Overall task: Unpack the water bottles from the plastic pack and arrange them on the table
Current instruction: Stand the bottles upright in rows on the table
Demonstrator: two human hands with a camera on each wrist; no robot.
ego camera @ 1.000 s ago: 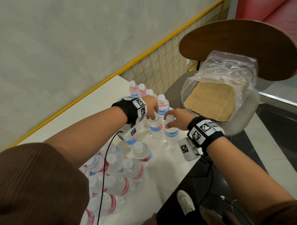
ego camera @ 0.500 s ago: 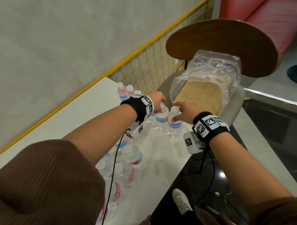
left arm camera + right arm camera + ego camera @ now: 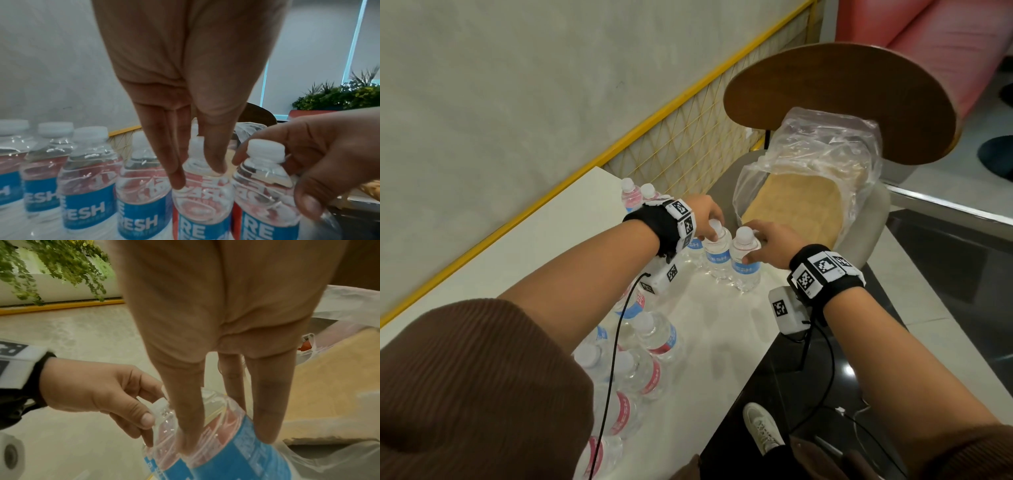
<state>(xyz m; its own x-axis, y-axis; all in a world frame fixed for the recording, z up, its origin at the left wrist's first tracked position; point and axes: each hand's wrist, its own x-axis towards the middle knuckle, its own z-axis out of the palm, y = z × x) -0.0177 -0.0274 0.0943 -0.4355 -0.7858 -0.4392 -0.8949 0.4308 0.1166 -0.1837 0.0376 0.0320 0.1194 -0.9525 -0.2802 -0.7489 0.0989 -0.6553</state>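
Both hands at the far end of the table [image 3: 571, 219], each on an upright bottle. Left hand [image 3: 705, 217] pinches the neck of one bottle [image 3: 717, 253] just under its cap, thumb and fingers [image 3: 176, 164] either side. Right hand [image 3: 770, 245] grips the next bottle [image 3: 744, 262] by neck and shoulder, thumb down the label. These two stand touching, at the near end of a row [image 3: 86, 178] of upright bottles running toward the wall. More bottles [image 3: 650, 359] stand grouped nearer the person, partly behind the left arm. Pack [image 3: 825, 150] sits on the chair [image 3: 873, 219] past the table end, open clear plastic with a cardboard sheet [image 3: 798, 202] inside; no bottles visible in it.
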